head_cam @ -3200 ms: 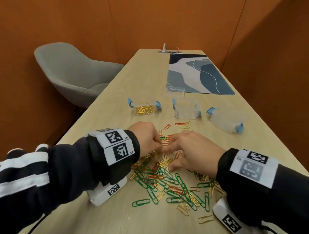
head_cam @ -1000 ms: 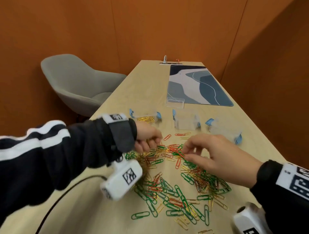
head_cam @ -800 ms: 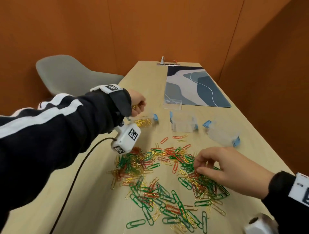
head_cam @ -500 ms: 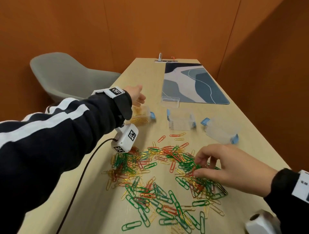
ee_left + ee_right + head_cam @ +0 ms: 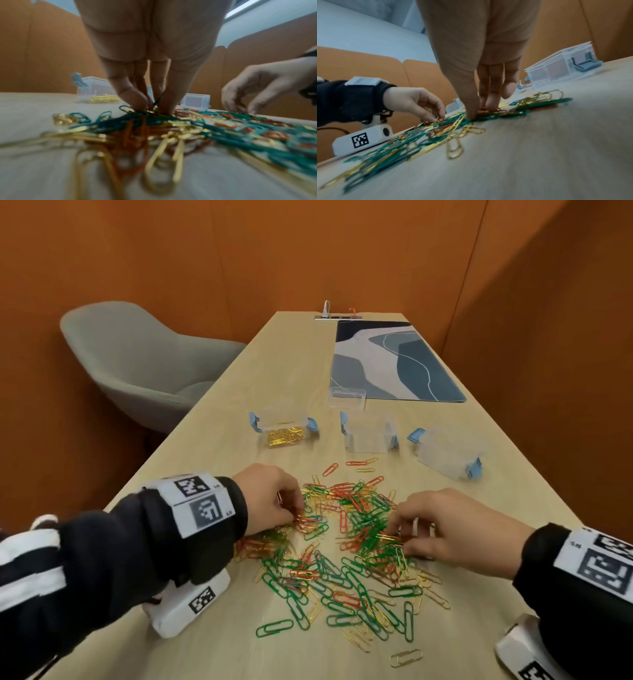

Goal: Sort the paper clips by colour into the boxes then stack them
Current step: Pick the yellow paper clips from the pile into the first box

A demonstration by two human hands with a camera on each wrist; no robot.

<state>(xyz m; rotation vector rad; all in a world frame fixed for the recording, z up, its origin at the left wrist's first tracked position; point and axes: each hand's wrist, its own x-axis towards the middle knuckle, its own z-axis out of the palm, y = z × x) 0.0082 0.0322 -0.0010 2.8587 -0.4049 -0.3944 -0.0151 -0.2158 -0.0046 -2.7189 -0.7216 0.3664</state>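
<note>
A loose pile of green, red and gold paper clips (image 5: 342, 546) lies on the table in front of me. Behind it stand three clear boxes with blue latches. The left box (image 5: 285, 429) holds gold clips, while the middle box (image 5: 370, 433) and the right box (image 5: 449, 454) look empty. My left hand (image 5: 296, 510) is at the pile's left edge, and in the left wrist view its thumb and fingertips (image 5: 135, 100) pinch clips there. My right hand (image 5: 399, 530) is on the pile's right side, its thumb and fingers (image 5: 471, 113) closing on clips.
A clear lid (image 5: 346, 398) lies behind the boxes, at the edge of a blue and grey mat (image 5: 394, 361). A grey chair (image 5: 137, 364) stands left of the table. Orange walls close in on all sides. Both wrist cameras hang just above the table.
My left hand was over the gold box and has come back down to the pile's left edge. My right hand has stayed picking in the pile's right side.
</note>
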